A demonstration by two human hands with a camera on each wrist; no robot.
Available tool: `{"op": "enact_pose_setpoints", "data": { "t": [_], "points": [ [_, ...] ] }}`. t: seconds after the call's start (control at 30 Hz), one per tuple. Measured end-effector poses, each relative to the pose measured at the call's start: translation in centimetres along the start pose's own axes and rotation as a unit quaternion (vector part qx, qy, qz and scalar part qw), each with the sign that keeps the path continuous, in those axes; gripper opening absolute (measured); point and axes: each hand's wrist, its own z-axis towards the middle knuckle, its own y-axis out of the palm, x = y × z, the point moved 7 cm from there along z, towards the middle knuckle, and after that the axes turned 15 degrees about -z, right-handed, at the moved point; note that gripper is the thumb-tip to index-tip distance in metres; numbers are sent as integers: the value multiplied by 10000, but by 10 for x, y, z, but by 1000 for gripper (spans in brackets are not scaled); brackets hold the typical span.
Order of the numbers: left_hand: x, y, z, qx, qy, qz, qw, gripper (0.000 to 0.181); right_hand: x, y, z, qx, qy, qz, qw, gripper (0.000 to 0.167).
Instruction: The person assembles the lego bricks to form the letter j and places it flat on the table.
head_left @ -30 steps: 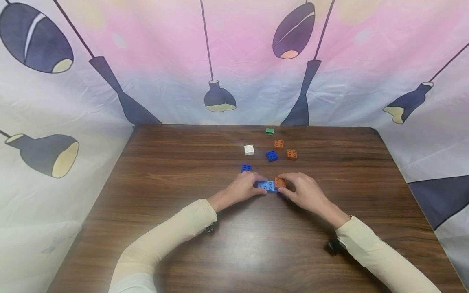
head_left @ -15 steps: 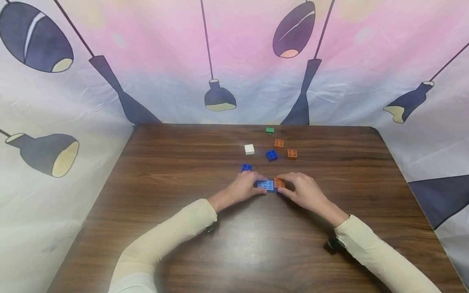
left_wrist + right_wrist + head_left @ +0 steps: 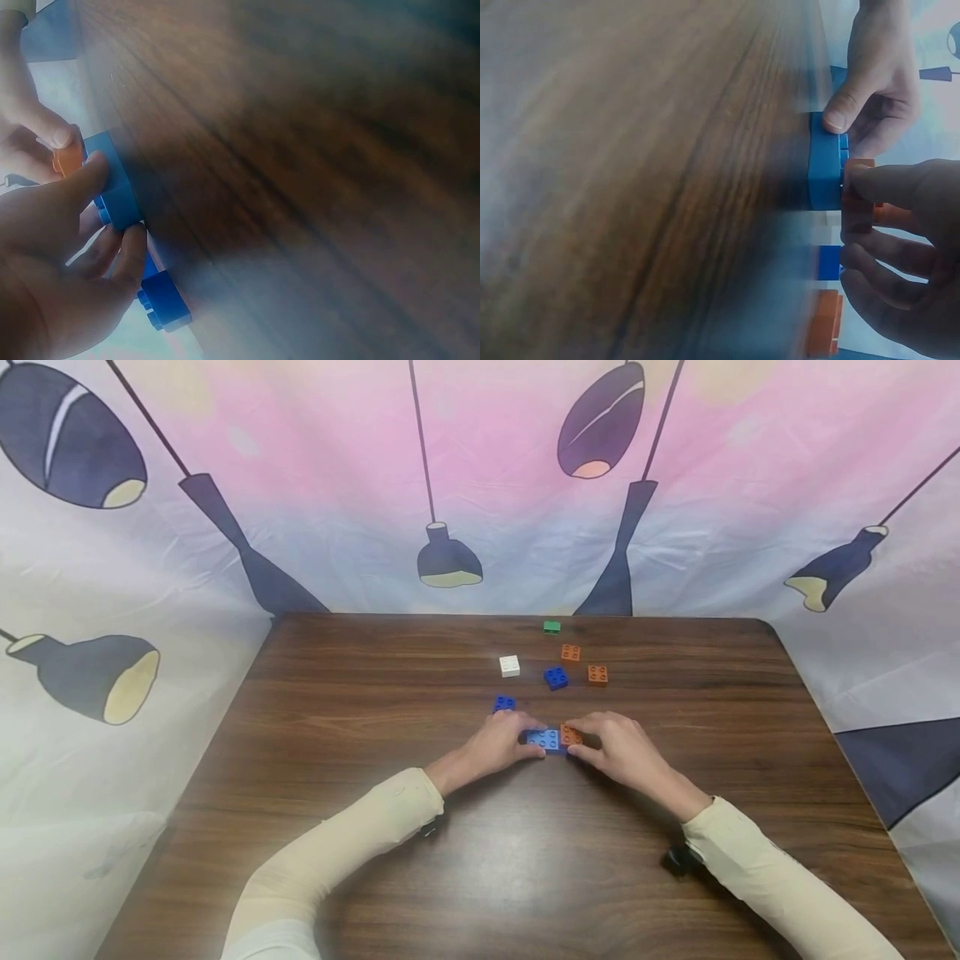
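Observation:
My left hand (image 3: 498,745) pinches a long light-blue building brick (image 3: 544,740) between thumb and fingers, and it sits flat on the table. My right hand (image 3: 622,750) grips a smaller orange brick (image 3: 571,734) by its sides. In the right wrist view the orange brick (image 3: 857,217) is at the stud side of the blue brick (image 3: 826,169), over its right end and overhanging it. Whether the studs are fully engaged I cannot tell. Just beyond my left fingers lies a dark-blue brick (image 3: 505,702), partly hidden by the hand in the head view.
Farther back on the brown wooden table (image 3: 390,677) lie a white brick (image 3: 509,667), another dark-blue brick (image 3: 556,677), two orange bricks, one nearer (image 3: 597,674) and one farther (image 3: 571,652), and a green brick (image 3: 552,627). A lamp-printed curtain (image 3: 495,468) hangs behind the table's far edge.
My right hand and the orange brick have shifted very slightly left along the light-blue brick. The left hand keeps its hold in the same place, and the loose bricks have not moved.

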Motion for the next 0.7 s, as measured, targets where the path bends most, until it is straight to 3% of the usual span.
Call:
{"op": "enact_pose_setpoints", "data": {
  "t": [0.3, 0.7],
  "points": [
    [0, -1, 0, 17, 1, -5, 10000, 44, -2, 0, 3, 13, -96, -227, 9997, 39],
    [1, 0, 0, 16, 66, 28, 10000, 44, 3, 4, 3, -129, 184, 171, 9996, 41]
  ]
}}
